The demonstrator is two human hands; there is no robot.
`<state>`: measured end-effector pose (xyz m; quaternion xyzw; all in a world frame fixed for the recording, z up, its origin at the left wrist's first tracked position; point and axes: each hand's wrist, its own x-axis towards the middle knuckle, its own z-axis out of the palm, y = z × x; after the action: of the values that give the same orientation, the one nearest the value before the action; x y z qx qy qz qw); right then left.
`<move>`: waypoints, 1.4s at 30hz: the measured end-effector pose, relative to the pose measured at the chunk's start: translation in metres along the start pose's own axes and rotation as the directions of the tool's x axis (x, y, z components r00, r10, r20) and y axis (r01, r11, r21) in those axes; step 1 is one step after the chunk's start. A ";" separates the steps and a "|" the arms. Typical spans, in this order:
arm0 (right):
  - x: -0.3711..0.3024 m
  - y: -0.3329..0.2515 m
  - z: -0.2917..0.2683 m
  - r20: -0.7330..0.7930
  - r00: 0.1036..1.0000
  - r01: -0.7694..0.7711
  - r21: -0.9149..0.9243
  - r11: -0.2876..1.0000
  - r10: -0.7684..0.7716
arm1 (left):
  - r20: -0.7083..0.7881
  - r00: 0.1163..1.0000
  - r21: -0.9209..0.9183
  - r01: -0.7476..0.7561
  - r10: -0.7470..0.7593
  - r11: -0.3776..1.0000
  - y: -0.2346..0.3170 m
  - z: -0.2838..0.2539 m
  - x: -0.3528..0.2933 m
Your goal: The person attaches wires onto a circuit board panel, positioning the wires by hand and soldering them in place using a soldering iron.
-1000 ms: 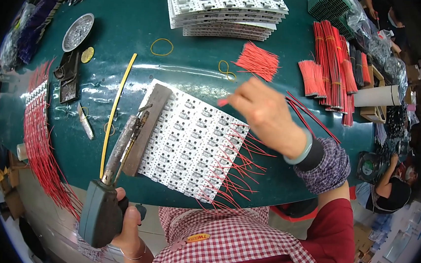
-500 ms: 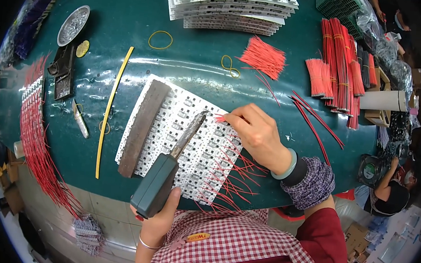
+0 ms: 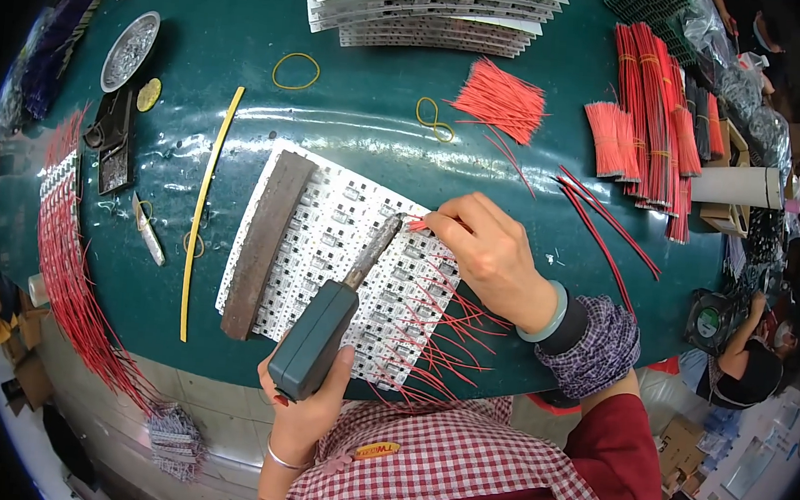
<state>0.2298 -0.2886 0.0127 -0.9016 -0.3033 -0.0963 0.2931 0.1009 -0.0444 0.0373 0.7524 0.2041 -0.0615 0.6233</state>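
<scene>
My left hand (image 3: 310, 391) is wrapped round the dark green handle of a soldering gun (image 3: 316, 337). The gun's metal tip reaches up and right to the upper right part of a white circuit board panel (image 3: 349, 237). There my right hand (image 3: 487, 247) pinches short red wires (image 3: 418, 224) against the board, close beside the tip. Red wires (image 3: 444, 343) stick out along the panel's right side. Lying across the panel's left side is a long brown bar (image 3: 270, 244).
Stacked panels (image 3: 438, 9) stand at the far edge. Red wire bundles (image 3: 501, 101) lie at upper right, with more bundles (image 3: 651, 110) beyond. On the left are a metal bowl (image 3: 131, 52), a knife (image 3: 148, 233), a yellow strip (image 3: 205, 216) and a wired panel (image 3: 69, 215).
My left hand and the soldering gun have moved slightly up and right, bringing the tip nearer the pinched wires. My right hand stays nearly where it was.
</scene>
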 end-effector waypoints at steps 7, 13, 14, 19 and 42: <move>0.001 -0.001 0.000 0.010 1.000 0.002 -0.006 1.000 -0.002 | 0.071 0.989 0.113 -0.141 0.133 0.984 0.009 -0.001 0.005; 0.000 -0.002 0.000 0.006 1.000 0.003 -0.016 1.000 -0.003 | 0.059 0.974 0.145 -0.226 0.220 0.963 -0.001 -0.004 0.001; 0.000 -0.002 0.000 0.007 1.000 0.004 -0.017 1.000 -0.004 | 0.059 0.974 0.146 -0.225 0.219 0.963 -0.006 -0.006 -0.002; 0.000 -0.002 0.000 0.008 1.000 0.004 -0.020 1.000 -0.004 | -0.072 0.982 0.133 -0.164 0.175 0.977 -0.002 -0.016 -0.017; -0.010 -0.032 0.017 -0.117 0.991 -0.068 -0.067 0.995 0.060 | 0.012 0.951 0.111 -0.309 0.309 0.945 0.008 -0.008 0.004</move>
<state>0.2023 -0.2634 0.0101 -0.9136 -0.2533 -0.1492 0.2810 0.1059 -0.0371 0.0446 0.8088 0.0816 0.0276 0.5817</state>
